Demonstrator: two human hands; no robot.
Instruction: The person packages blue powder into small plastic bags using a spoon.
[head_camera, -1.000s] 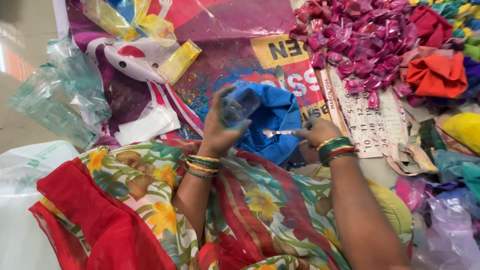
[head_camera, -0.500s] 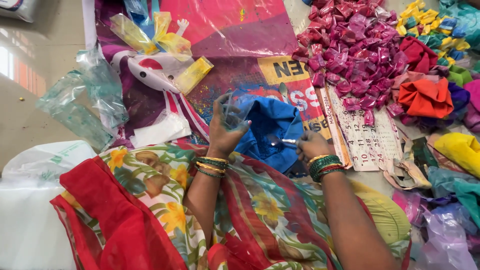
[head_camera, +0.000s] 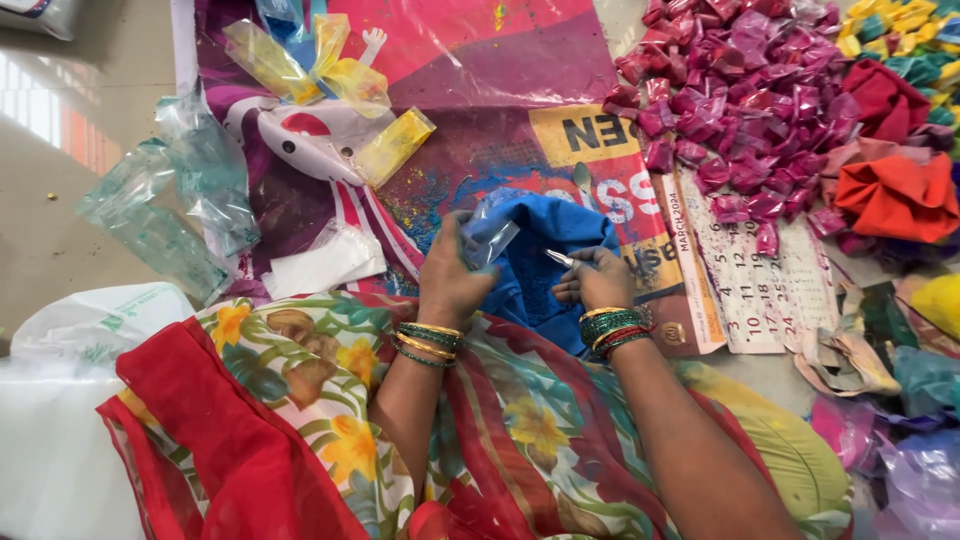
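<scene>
The left hand (head_camera: 452, 285) pinched a small clear pouch (head_camera: 490, 238) over the blue powder (head_camera: 555, 265); the right hand (head_camera: 597, 283) gripped a spoon (head_camera: 560, 258). The pouch looked light, limp and slippery, best held at its rim.

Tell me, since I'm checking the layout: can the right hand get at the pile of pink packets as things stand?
Probably yes: the right hand, holding a spoon, has only flat printed sheets between it and the pink packets.

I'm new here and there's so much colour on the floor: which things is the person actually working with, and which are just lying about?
In use:
left hand with small clear plastic pouch
right hand with small metal spoon
open bag of blue powder

Lying about:
heap of pink filled packets
yellow packets
empty clear bags
orange cloth bundle
</scene>
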